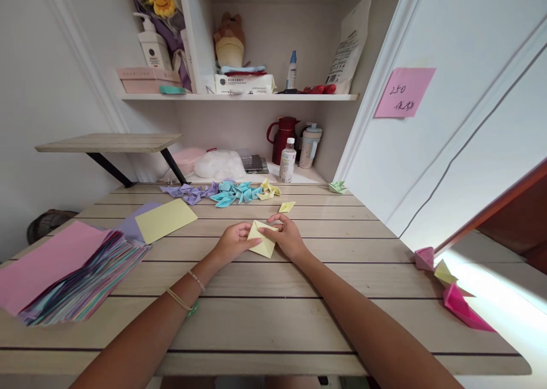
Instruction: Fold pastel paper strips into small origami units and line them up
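A square of folded pale yellow paper [264,246] is held above the middle of the wooden table, with creases and flaps showing on its face. My left hand [234,241] grips its left edge, thumb on top and fingers partly behind. At the upper right, my right hand [289,238] pinches the same paper, its thumb lying across the face. Just beyond the right hand lies a small yellow folded paper piece [286,207]. Farther back rest folded blue paper figures [235,193], purple ones [188,192] and yellow ones [269,189].
A thick stack of coloured paper [85,281] and a yellow sheet [166,220] lie at left. Pink paper boats [464,309] sit at the right edge. A green paper figure [338,187], a bottle [288,162] and a red jug [282,141] stand behind. A raised wooden shelf [109,143] overhangs the back left.
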Action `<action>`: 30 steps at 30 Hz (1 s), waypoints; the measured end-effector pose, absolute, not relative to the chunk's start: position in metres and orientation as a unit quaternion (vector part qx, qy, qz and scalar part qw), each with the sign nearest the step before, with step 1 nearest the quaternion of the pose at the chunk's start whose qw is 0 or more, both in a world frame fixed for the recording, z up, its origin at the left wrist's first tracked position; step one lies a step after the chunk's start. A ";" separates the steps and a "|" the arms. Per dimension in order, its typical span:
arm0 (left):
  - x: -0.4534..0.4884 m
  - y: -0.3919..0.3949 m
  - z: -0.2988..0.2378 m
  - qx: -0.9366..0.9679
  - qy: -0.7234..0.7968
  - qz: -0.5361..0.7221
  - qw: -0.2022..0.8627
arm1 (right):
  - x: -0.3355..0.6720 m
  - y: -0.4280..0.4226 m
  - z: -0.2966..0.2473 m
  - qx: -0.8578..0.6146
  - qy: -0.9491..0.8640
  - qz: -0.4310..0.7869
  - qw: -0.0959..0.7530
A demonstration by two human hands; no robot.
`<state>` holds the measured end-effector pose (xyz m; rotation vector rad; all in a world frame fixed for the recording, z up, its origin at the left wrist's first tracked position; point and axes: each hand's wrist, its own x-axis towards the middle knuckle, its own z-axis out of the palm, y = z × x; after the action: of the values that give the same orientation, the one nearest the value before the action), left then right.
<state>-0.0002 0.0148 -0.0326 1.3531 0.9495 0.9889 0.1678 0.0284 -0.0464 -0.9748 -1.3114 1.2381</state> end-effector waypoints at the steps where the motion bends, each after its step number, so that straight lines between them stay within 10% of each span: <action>1: 0.001 0.014 -0.033 0.578 0.403 0.426 0.568 | 0.167 0.028 -0.046 -0.405 -0.555 0.516 0.512; 30: 0.000 0.017 -0.039 0.596 0.413 0.397 0.563 | 0.159 0.022 -0.041 -0.481 -0.542 0.463 0.511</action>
<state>0.0003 0.0172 -0.0387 1.4041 0.9716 0.9343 0.1592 0.0215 -0.0415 -1.1571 -1.3046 1.1136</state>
